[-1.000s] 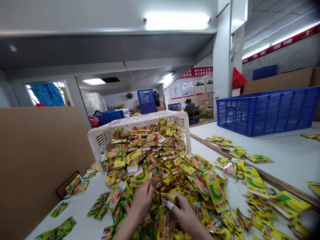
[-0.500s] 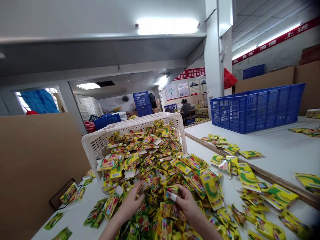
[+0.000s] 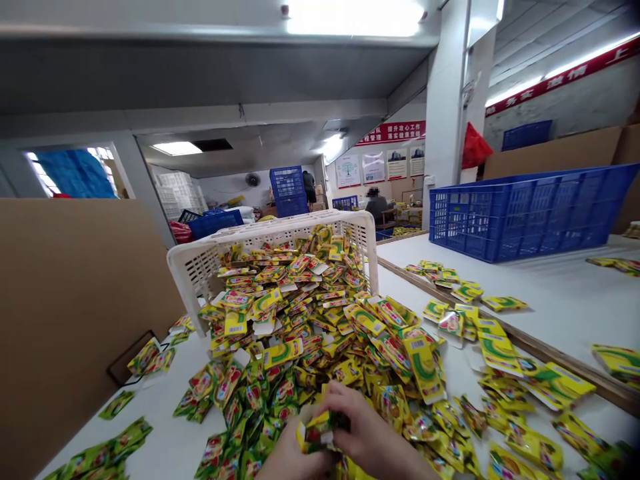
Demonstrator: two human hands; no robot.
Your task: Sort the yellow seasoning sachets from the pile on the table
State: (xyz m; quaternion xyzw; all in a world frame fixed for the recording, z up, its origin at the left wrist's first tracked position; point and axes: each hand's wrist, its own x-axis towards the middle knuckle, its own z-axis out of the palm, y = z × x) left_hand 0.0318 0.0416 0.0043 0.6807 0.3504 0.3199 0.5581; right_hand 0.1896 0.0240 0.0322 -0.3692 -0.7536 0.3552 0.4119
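Observation:
My left hand (image 3: 295, 457) is closed around a small yellow printed box (image 3: 302, 435), low in the middle of the view. Close against it, my right hand (image 3: 363, 427) pinches a small dark green and red packet (image 3: 339, 421) at the box. How far the packet sits inside the box is hidden by my fingers. Under and around both hands lies a heap of green packets (image 3: 255, 398) and yellow packets (image 3: 393, 403). Behind them, many flat yellow boxes (image 3: 300, 293) spill from a white basket (image 3: 373, 257) tipped on its side.
Loose yellow boxes (image 3: 500, 347) and packets lie on the white table (image 3: 400, 257) along a wooden strip (image 3: 530, 343). At right stands a blue crate (image 3: 520, 223); a cardboard panel (image 3: 75, 300) walls the left. Two people are in the background.
My hands were apart over the heap, left with a box and right with a packet. They have come together, lower and nearer to me. The view has tilted down slightly.

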